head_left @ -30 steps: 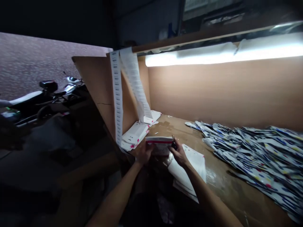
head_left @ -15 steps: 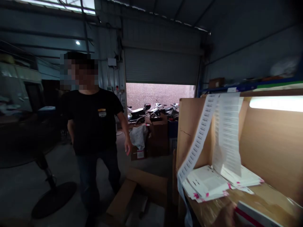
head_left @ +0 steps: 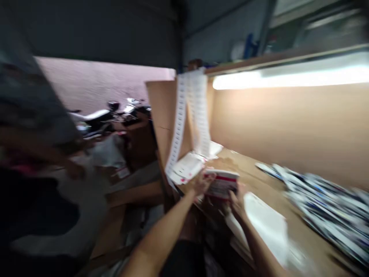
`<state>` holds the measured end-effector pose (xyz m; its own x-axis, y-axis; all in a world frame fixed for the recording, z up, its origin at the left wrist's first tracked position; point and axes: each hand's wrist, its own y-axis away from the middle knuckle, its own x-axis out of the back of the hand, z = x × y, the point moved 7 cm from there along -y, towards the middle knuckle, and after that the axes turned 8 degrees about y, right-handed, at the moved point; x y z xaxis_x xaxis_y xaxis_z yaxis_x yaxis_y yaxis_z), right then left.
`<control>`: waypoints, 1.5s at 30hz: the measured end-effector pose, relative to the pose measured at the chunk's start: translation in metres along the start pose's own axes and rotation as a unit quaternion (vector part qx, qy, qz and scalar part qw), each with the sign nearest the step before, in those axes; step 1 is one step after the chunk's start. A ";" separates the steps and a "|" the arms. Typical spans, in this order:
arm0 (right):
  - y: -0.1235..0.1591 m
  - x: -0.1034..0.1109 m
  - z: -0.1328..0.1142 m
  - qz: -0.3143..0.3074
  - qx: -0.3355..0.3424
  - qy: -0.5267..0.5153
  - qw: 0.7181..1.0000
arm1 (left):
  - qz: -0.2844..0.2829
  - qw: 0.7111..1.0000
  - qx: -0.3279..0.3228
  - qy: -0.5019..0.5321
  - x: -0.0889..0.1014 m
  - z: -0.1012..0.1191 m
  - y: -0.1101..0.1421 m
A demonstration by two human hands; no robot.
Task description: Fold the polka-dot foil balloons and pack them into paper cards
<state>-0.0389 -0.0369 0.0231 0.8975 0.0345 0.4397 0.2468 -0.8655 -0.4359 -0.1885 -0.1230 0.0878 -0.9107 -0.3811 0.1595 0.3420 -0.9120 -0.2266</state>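
Note:
Both my hands hold a thin white box (head_left: 220,187) with a red stripe at the table's front edge. My left hand (head_left: 201,183) grips its left end, and my right hand (head_left: 238,198) has the right end. Motion blur hides the print on its face. Just beyond my left hand lies a stack of white printed packets (head_left: 186,168) with pink marks. Strips of labels (head_left: 179,115) hang over them from the top of the wooden partition. To the right of my right forearm rests a white sheet or bag (head_left: 268,225).
Several flat packets in a fanned row (head_left: 325,204) cover the table's right side. A lamp tube (head_left: 288,77) glows under the shelf. An open cardboard box (head_left: 109,227) stands on the floor at left. A co-worker (head_left: 34,142), blurred, bends at the far left. Motorbikes (head_left: 100,115) stand outside.
The view has swung right toward the table. Both hands are now in sight on the box, which was at the lower right edge before. The co-worker, upright before, now leans in closer.

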 end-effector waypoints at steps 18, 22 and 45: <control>0.055 0.101 -0.057 -0.128 0.085 0.144 0.978 | -0.051 0.983 0.097 0.146 -0.044 -0.009 0.041; 0.060 0.103 -0.061 -0.134 0.094 0.193 0.967 | -0.060 0.984 0.097 0.136 -0.050 -0.010 0.044; 0.070 0.104 -0.053 -0.146 0.010 0.232 0.962 | -0.108 0.974 0.167 0.104 -0.057 -0.018 0.078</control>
<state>0.0526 -0.1210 0.0803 0.5306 0.0433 0.8465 0.4745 -0.8427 -0.2544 -0.1143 -0.1701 0.0442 -0.9852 -0.1674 -0.0380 0.1617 -0.9793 0.1214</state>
